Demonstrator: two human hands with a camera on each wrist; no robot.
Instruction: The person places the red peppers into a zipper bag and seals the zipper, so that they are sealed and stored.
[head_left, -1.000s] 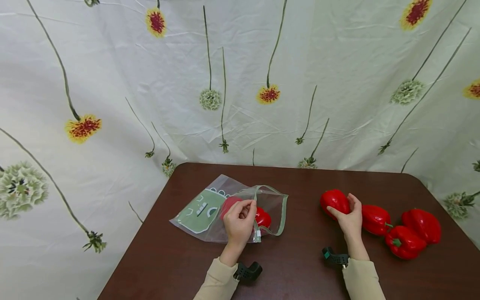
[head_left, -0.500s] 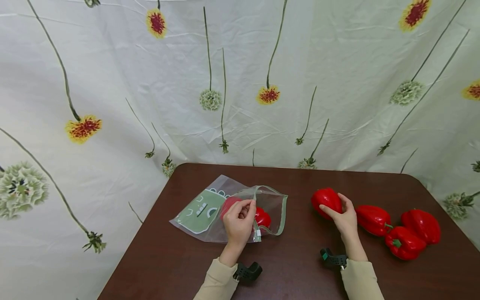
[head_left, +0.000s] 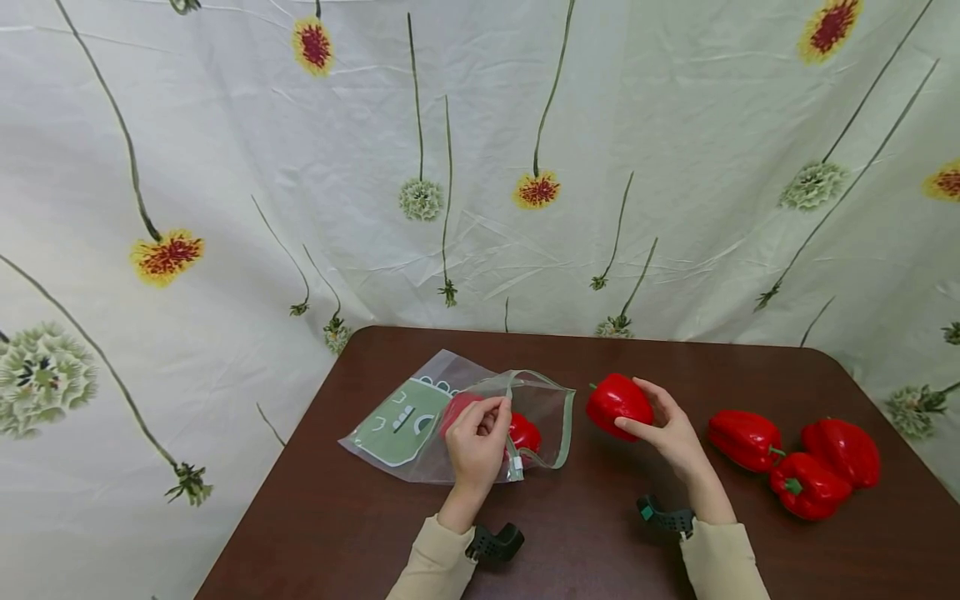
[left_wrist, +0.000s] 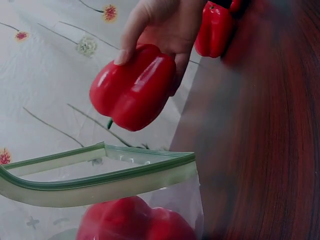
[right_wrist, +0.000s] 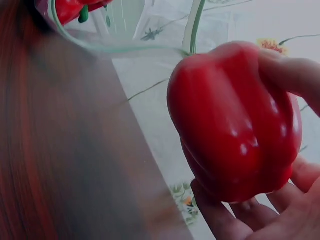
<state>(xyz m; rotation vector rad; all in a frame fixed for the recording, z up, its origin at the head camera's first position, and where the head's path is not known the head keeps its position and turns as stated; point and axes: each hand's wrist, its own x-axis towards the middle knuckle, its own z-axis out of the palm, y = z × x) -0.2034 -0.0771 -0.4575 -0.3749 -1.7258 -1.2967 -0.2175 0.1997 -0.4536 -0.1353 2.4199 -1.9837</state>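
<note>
My right hand (head_left: 670, 432) grips a red bell pepper (head_left: 619, 407) between thumb and fingers, its green stem pointing toward the bag. My left hand (head_left: 477, 442) pinches the green-edged rim of a clear zip bag (head_left: 566, 429), holding its mouth open to the right. Inside the bag lie red peppers (head_left: 523, 434), partly hidden behind the left hand. A green cartoon face (head_left: 401, 421) is printed on the bag. In the left wrist view the held pepper (left_wrist: 132, 89) is beyond the bag's open mouth (left_wrist: 100, 175).
Several more red bell peppers (head_left: 810, 485) lie together at the right on the dark brown table (head_left: 585, 542). Behind the table's far edge hangs a white cloth (head_left: 480, 167) with printed flowers. Each wrist wears a black band (head_left: 497, 543).
My right hand has carried the bell pepper left, away from the other peppers and closer to the bag's mouth. The stem has come into view. My left hand stays at the bag's rim.
</note>
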